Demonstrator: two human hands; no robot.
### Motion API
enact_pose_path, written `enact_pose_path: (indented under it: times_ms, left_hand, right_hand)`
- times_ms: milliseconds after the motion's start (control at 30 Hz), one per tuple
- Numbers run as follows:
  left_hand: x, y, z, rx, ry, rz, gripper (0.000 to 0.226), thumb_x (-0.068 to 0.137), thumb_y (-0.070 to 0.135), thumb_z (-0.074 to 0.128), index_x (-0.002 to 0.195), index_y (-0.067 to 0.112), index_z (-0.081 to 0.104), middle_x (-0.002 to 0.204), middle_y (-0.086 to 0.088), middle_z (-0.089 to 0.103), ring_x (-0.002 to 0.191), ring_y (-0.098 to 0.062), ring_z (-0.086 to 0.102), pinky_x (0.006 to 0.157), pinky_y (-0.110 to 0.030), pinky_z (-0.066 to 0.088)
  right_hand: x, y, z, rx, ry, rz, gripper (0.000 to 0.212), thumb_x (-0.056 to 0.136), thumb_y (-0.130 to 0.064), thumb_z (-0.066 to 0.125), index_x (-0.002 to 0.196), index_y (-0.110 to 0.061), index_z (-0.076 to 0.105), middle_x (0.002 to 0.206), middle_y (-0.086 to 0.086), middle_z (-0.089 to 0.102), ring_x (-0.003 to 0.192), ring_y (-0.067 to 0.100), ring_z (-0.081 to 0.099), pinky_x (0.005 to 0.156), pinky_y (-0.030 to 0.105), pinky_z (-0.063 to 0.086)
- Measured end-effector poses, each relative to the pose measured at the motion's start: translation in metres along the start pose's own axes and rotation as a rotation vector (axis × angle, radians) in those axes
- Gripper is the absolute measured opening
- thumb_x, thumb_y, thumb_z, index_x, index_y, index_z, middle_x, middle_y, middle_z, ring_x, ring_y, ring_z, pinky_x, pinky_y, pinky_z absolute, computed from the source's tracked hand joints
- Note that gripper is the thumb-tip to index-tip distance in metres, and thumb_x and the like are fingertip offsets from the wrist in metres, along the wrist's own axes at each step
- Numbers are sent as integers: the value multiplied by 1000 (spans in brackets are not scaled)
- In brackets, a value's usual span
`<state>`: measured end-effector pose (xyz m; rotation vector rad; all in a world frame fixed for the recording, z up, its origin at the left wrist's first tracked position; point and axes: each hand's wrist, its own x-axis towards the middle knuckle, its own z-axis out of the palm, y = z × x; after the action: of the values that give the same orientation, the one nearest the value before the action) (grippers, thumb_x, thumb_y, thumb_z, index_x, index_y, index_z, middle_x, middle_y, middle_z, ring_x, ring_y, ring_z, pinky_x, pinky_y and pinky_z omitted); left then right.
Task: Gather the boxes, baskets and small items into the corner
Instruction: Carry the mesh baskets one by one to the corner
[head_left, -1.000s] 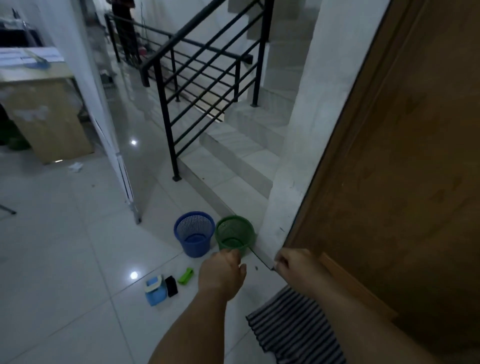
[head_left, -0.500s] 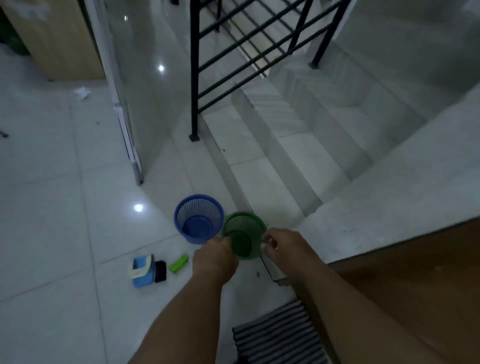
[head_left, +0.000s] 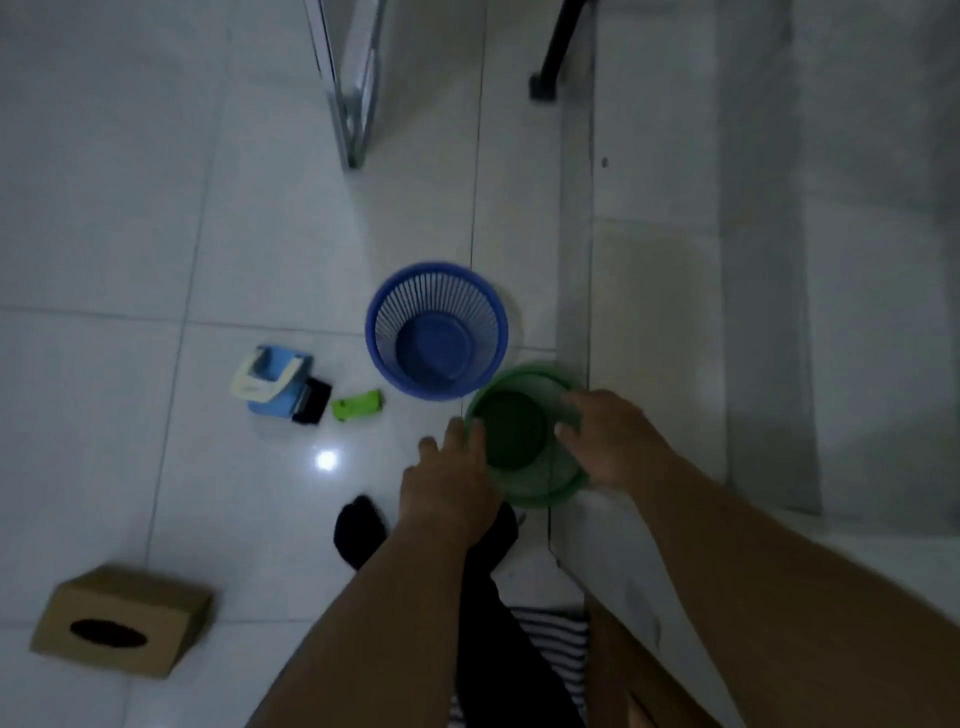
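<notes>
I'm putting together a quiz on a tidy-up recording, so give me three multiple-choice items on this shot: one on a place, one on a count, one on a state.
1. Where is the cardboard box?
A. Inside a basket
B. On the floor, well apart from the baskets
C. Up on the stair step

2. How many baskets are in view?
A. Four
B. Three
C. Two

3. What is the state of the green basket?
A. Upright, with a hand at each side of its rim
B. Lying on its side, untouched
C. Stacked inside the other basket

Key:
1 B: the box lies at lower left, far from both baskets.
2 C: only the blue basket and the green basket show.
3 A: its opening faces up, and the left hand and right hand are at its rim.
</notes>
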<state>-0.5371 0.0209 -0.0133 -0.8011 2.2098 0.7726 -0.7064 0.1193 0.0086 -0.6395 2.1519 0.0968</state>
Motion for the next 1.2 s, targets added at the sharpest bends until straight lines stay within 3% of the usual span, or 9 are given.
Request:
enact_pose_path:
  times_ms: [133,267,367,433,533,700,833,933,1200]
  left_hand:
    - [69,3,51,-38,-112,-25,92,94,47,54,155,23,-11,162,1,-17,147,-40,0,109,-54,32]
    - [125,-4,97,-82,-145,-48,98,93,47,57,153,25,-17,159,3,-28,146,-44,-6,109,-57,29]
    - [148,-15,120,-92,-142,-34,100,91,47,60,154,26,-15,154,5,-39,146,-43,-2,109,-58,31]
    - [152,-16,128,-154,-80,26,99,88,43,65,156,25,-4,151,4,-43,143,-42,14,109,-55,36]
    - [149,-10,125,-232,-13,63,93,88,39,66,156,23,5,155,-5,-37,130,-41,33,105,-49,41]
    - [117,-7,91,-195,-22,-4,88,90,38,64,155,24,7,157,-6,-31,126,-42,35,99,-49,42]
    - [64,-12,41,-130,-71,-14,85,91,30,65,155,22,10,158,-6,-29,126,-42,35,97,-47,42]
    - [14,-18,-13,-94,-56,-30,80,90,29,65,153,21,17,159,-6,-26,126,-42,36,97,-46,42]
    - [-152,-55,-175,-236,320,-232,72,77,39,77,138,21,42,161,4,-3,128,-40,39,102,-47,44]
  right_hand:
    - [85,42,41,-62,-72,50,59,102,-41,38,155,-25,19,160,8,23,140,35,32,116,44,28]
    - [141,89,92,-133,-133,53,64,101,-43,38,157,-29,10,164,6,5,147,30,20,119,49,20]
    - [162,113,121,-126,-133,33,66,102,-42,38,157,-28,5,163,6,-15,150,29,6,121,52,6]
    - [166,121,132,-16,-45,-5,65,101,-38,44,157,-29,12,162,5,-21,148,36,11,120,51,15]
    - [158,118,135,93,81,-18,63,99,-30,51,155,-27,22,164,6,-9,143,40,24,116,50,29]
    - [110,90,113,129,158,-10,63,97,-28,54,154,-20,28,159,11,24,138,32,35,113,48,33]
    - [52,47,80,88,112,131,57,98,-39,47,151,-24,31,157,7,25,127,40,41,106,47,40]
    - [0,-5,37,63,125,201,49,100,-36,42,146,-20,36,152,4,28,122,40,40,97,45,42]
    - [-143,-167,-96,-1,299,-31,42,101,-30,37,140,-14,42,136,9,40,117,38,40,83,38,39]
